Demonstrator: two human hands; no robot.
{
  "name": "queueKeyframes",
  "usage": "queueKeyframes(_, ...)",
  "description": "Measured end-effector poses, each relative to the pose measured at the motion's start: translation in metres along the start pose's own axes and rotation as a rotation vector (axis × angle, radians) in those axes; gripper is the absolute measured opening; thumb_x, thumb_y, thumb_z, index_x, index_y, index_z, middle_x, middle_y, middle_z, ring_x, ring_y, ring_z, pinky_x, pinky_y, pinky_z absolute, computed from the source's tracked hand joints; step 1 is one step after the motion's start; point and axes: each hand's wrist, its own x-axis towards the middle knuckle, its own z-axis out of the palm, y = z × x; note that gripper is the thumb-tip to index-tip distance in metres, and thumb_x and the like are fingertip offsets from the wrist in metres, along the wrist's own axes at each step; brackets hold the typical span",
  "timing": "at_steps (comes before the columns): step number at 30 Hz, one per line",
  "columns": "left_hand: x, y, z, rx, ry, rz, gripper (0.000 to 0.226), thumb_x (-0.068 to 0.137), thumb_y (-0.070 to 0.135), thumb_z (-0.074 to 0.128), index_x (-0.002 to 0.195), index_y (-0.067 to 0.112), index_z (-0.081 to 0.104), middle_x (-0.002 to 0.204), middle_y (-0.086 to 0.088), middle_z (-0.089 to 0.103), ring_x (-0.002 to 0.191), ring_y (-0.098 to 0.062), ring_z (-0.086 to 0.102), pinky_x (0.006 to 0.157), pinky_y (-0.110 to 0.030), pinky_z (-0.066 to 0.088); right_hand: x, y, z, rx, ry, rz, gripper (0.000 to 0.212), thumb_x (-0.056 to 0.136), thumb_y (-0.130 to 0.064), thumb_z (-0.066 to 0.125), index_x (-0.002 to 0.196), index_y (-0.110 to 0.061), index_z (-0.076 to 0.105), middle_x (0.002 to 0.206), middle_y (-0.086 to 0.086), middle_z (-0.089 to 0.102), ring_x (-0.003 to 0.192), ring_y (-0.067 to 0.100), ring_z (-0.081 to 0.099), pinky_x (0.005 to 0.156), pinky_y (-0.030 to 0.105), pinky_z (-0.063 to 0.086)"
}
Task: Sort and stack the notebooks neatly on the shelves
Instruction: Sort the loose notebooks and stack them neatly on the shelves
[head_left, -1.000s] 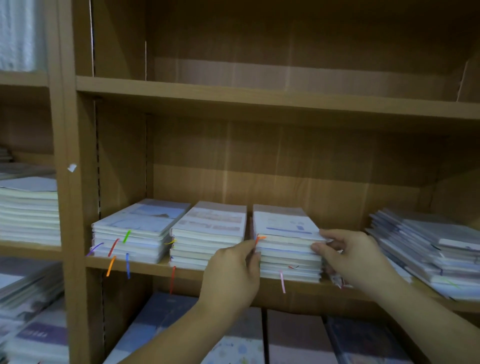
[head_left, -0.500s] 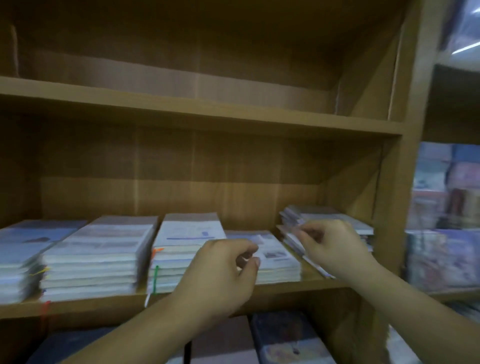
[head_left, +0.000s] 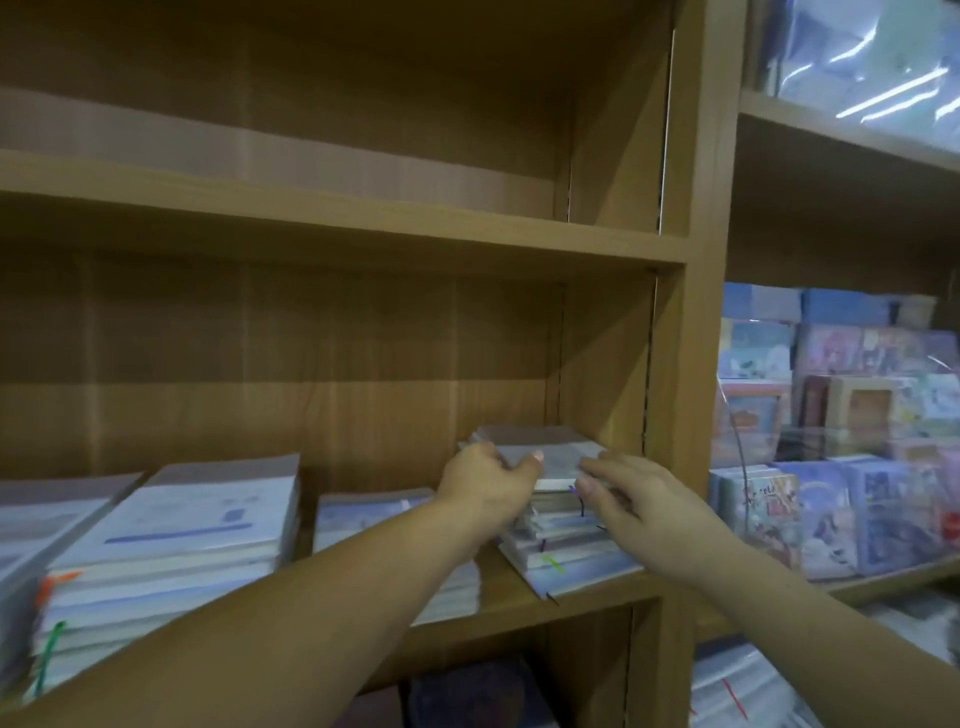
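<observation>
Bare forearms (head_left: 322, 613) end in left hand (head_left: 483, 486) and right hand (head_left: 647, 501).

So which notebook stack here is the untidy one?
The rightmost stack, against the side wall, touched by the left hand and right hand: its notebooks lie skewed, while the tall stack further left sits square.
</observation>
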Motion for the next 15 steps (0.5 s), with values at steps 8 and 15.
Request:
queueKeyframes(8, 0.021, 0.012, 0.001, -0.363, -0.194, -0.385, 0.025, 0.092, 0.031, 0.073, 0.103, 0.009, 0.069, 0.08, -0.008, 0.065, 0.054, -0.015, 0.057, 0.049, -0.023, 0.052, -0.001, 0.01, 0.013, 0.045, 0.127, -0.04, 0.045, 0.102, -0.055, 0.032, 0.112, -0.031, 0.069, 0.089, -0.028, 0.05, 0.098, 0.004, 0.05, 0.084, 0.027, 0.041)
queueKeyframes(15, 0.013, 0.025, 0.008, -0.291, -0.19, -0.349, 0.017, 0.096, 0.026, 0.066, 0.089, 0.011, 0.065, 0.065, -0.004, 0.06, 0.044, -0.012, 0.051, 0.037, -0.02, 0.042, -0.012, 0.006, 0.0, 0.237, 0.097, 0.011, 0.047, 0.101, -0.052, 0.035, 0.1, -0.021, 0.07, 0.088, -0.006, 0.063, 0.09, 0.004, 0.056, 0.081, 0.034, 0.049)
